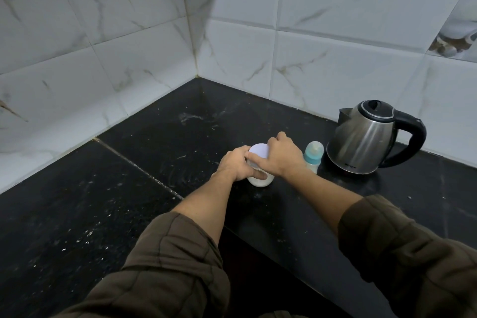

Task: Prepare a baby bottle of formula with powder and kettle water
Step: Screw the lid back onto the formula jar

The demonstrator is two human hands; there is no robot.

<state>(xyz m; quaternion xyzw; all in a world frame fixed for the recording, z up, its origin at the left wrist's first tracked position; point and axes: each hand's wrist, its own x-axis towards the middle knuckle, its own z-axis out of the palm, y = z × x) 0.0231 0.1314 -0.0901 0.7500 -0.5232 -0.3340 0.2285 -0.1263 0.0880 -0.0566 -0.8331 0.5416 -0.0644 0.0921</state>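
**Powder jar: both hands on it, lid not off yet**

The powder jar stands upright on the counter, just left of the baby bottle. It's small translucent plastic with white powder in the lower part. I'd judge it light and stiff, but easy to tip or skate if twisted one-handed.

The left hand wraps the body, fingers curled round the wall. The right hand clamps the white lid from above. That split looks right: hold low on the wall, torque at the lid rim (smooth plastic, probably slippery with damp fingers). Keep it upright as the lid frees, since loose powder spills fast.

The baby bottle stands between the jar and the kettle, teal collar, cap on, easy to knock. The kettle has a steel body and a black handle facing right, so take it by the handle only. I can't tell how full or hot it is.

The counter is black polished stone, hard and slick, with pale specks and smears. White marble-look tiled walls meet in a corner behind.
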